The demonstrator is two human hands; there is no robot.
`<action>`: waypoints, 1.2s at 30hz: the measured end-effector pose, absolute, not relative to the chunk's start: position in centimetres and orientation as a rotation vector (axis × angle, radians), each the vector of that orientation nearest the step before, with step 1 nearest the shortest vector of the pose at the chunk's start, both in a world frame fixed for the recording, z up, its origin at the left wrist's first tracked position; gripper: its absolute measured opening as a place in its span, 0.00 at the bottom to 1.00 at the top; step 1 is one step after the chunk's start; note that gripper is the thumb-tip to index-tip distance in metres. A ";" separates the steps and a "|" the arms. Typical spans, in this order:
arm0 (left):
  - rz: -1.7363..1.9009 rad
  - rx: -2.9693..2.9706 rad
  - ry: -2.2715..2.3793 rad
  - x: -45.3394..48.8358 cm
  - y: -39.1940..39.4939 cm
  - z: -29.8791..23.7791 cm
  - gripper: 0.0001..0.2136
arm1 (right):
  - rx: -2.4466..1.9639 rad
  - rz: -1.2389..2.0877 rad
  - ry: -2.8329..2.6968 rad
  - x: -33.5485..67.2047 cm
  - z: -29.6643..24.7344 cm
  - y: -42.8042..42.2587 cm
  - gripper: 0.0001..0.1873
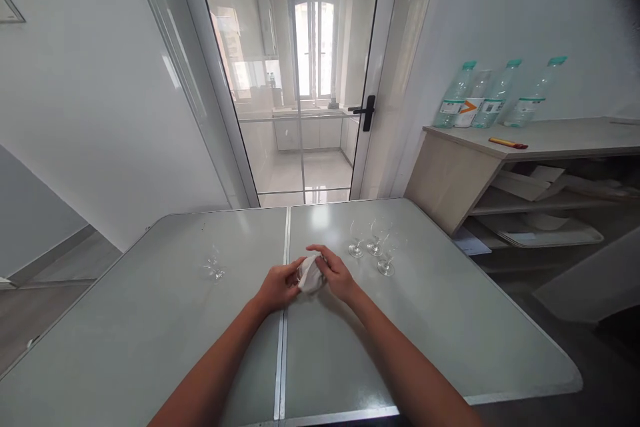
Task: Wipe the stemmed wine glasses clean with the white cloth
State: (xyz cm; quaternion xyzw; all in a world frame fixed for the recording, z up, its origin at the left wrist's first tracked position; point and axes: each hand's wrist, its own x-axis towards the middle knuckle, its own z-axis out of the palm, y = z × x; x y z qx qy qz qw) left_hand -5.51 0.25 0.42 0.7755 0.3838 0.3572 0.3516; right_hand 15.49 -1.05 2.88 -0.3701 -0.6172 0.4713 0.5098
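Over the table's middle seam, my two hands are close together around a bunched white cloth (312, 275). My left hand (281, 285) has its fingers closed at the cloth's left side, on what looks like the clear edge of a glass; most of that glass is hidden. From the right, my right hand (338, 273) presses the cloth with bent fingers. Just beyond it, a stemmed glass (356, 250) stands upright with two more stemmed glasses (385, 265) beside it. Off to the left is a small clear, shiny item (215, 269) whose shape is hard to make out.
The pale table (150, 320) has a metal edge and a metal seam. Behind it stands a glazed door (325, 173) with a black handle (369, 113). At right, a wooden shelf unit (450, 173) carries several plastic bottles (493, 105) and a yellow-red stick-shaped item (507, 143).
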 end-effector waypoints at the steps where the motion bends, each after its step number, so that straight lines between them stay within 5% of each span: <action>1: 0.947 2.143 1.061 -5.4 0.1 0.3 0.22 | -0.945 1.151 -1.387 15.2 2.6 -0.9 0.19; 6: 1.015 2.296 1.195 -4.7 -0.4 0.2 0.29 | -0.954 1.129 -1.365 15.3 3.1 -1.0 0.22; 11: 0.909 1.774 0.913 -4.3 -0.9 1.5 0.21 | -0.853 0.983 -1.699 15.6 4.4 -2.2 0.26; 18: 0.865 1.460 0.784 -3.9 -0.1 1.4 0.21 | -0.863 0.775 -1.675 14.9 2.9 -1.7 0.15; 28: 0.797 1.392 0.754 -4.4 0.3 0.9 0.26 | -0.731 0.784 -1.935 17.1 2.0 -0.7 0.35; 36: 0.985 1.811 1.016 -2.9 -0.4 0.4 0.14 | -0.789 1.022 -1.511 15.9 1.8 0.5 0.17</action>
